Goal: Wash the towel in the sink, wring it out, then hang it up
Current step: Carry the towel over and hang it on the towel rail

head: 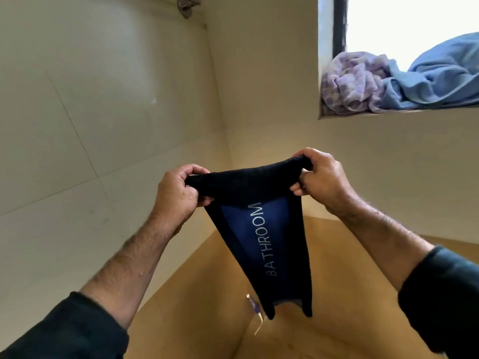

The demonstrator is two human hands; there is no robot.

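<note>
- As the towel (261, 229) was held up in front of a tiled corner, it was grasped along its top edge by both hands, each grip clenched on a bunched upper corner: the left hand (176, 195) at the left end, the right hand (321, 177) at the right end and slightly higher.
- The top edge was stretched nearly level between the two grips, while the long axis of the cloth was hung downward from them, narrowing toward two loose bottom corners.
- A blue panel lettered "BATHROOM" was shown running down the length of the dark cloth, facing the camera.
- Neither hand was judged nearer the cloth than the other; both were already on it, so the coming move was judged to turn on where a hanging place lay relative to that level top edge.
- No rail, hook or sink could be seen; a metal fitting (185, 6) was mounted high on the left wall.
- A window ledge (388, 112) was set up and to the right of the right hand, well apart from it, and was already occupied by a lilac cloth (355, 81) and a blue cloth (440, 73).
- Water drops were visible on the left hand and forearm, so washing and wringing were judged done, with hanging left.
- Pale wall tiles and a tan lower surface were seen behind the cloth.
</note>
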